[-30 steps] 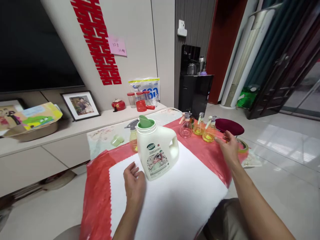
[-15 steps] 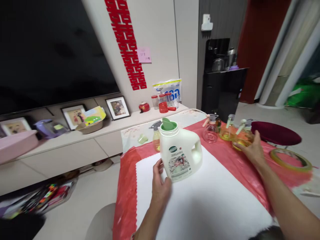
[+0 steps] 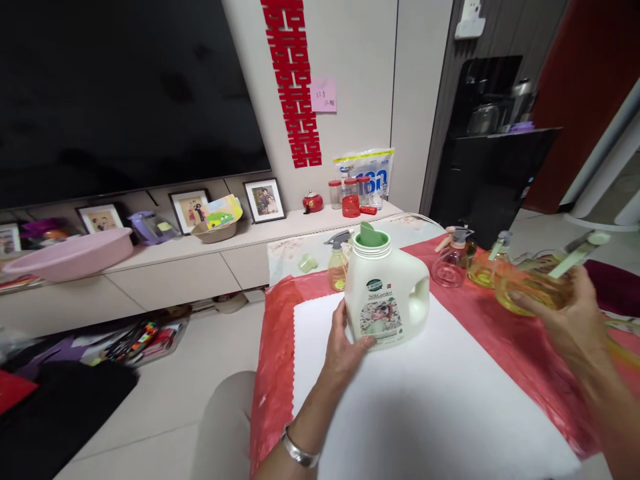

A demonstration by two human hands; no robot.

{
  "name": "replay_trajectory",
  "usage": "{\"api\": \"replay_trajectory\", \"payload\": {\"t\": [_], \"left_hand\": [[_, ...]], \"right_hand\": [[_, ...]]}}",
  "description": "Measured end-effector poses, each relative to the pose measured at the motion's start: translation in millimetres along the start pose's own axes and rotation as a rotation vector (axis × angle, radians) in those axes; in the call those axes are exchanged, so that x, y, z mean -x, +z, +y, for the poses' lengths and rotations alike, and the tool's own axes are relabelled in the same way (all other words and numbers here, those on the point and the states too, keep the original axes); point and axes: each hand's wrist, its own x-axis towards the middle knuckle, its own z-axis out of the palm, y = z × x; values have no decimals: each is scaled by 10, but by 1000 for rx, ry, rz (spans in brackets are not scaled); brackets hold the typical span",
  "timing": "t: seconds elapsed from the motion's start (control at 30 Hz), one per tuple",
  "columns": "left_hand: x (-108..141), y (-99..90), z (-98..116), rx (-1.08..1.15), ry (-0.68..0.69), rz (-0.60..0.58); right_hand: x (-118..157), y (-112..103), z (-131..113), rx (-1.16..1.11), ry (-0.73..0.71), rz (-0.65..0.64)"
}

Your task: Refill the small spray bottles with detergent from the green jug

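Note:
A pale green detergent jug stands uncapped on a white cloth, its green spout showing in the neck. My left hand is closed round the jug's lower left side, thumb across the front. In my right hand is a clear spray bottle with yellow liquid, tilted and a little blurred. Its pale green trigger points toward the right. Beside it stand another yellow spray bottle and a pink-tinted spray bottle. Behind the jug's left side is a grey-headed spray bottle.
Red plastic sheeting covers the table under the cloth. A green cap-like piece lies near the far edge. Along the wall, a low cabinet bears photo frames, a pink basin and red-lidded jars.
My right hand has lifted the yellow spray bottle from the table and tilted it. My left hand has tightened round the jug, its thumb now on the front. The view has turned left.

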Motion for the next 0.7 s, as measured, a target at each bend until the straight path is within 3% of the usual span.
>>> {"api": "replay_trajectory", "payload": {"t": [0.23, 0.37, 0.47, 0.53, 0.6, 0.7], "left_hand": [[-21, -41, -18, -110, 11, 57], [13, -56, 48, -307, 54, 248], [42, -64, 263, -396, 257, 417], [88, -26, 508, -406, 393, 443], [165, 62, 801, -374, 414, 322], [305, 242, 1197, -224, 173, -44]], "right_hand": [[389, 234, -266, -242, 155, -284], [647, 247, -410, -443, 309, -671], [778, 241, -476, -615, 385, -956], [842, 257, -488, -706, 427, -1115], [905, 296, -491, -764, 453, -1237], [1005, 386, -494, -763, 465, -1390]]}}
